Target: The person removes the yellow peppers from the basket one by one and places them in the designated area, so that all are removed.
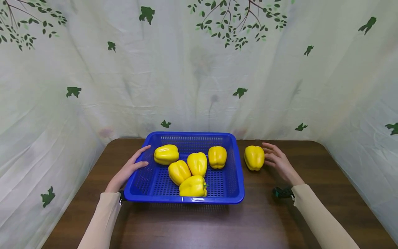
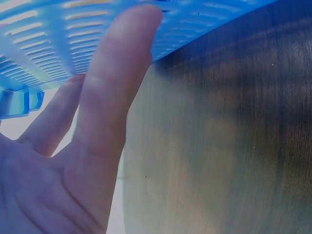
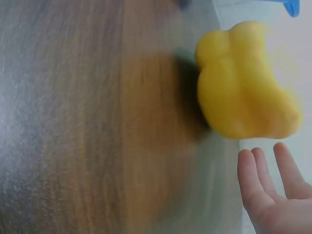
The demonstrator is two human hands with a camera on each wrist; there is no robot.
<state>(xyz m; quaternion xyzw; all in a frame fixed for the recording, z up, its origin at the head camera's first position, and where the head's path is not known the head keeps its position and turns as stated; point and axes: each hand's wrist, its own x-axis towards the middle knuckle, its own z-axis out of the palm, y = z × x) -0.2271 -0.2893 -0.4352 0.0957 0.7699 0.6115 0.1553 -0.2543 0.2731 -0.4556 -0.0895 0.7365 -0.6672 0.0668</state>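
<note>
One yellow pepper (image 1: 254, 158) lies on the counter (image 1: 261, 221), near the far edge and just beyond the basket's right rim. The right hand (image 1: 281, 164) is at the pepper's outer side; its fingers (image 3: 249, 175) are extended and apart, not clamped on anything. The right wrist view shows a slight gap between fingertips and pepper. The hand's position suggests an approach from the side facing away from the basket.

The blue basket (image 1: 149, 199) sits left of the counter's middle, with its far rim close to the far edge. It contains five peppers (image 1: 197, 164): one by the left wall, one near the far right corner and three clustered between, the nearest with a green stem. The left hand (image 1: 127, 171) is at the basket's left rim, thumb (image 2: 114, 78) and forefinger spread; whether they press on it cannot be confirmed. The placement would serve to steady the basket.

The counter is dark brown, wood-grained, with rounded far corners. Behind it hangs a pale curtain (image 1: 168, 62) bearing green leaves (image 1: 240, 92). Both sleeves (image 1: 102, 214) are beige.
</note>
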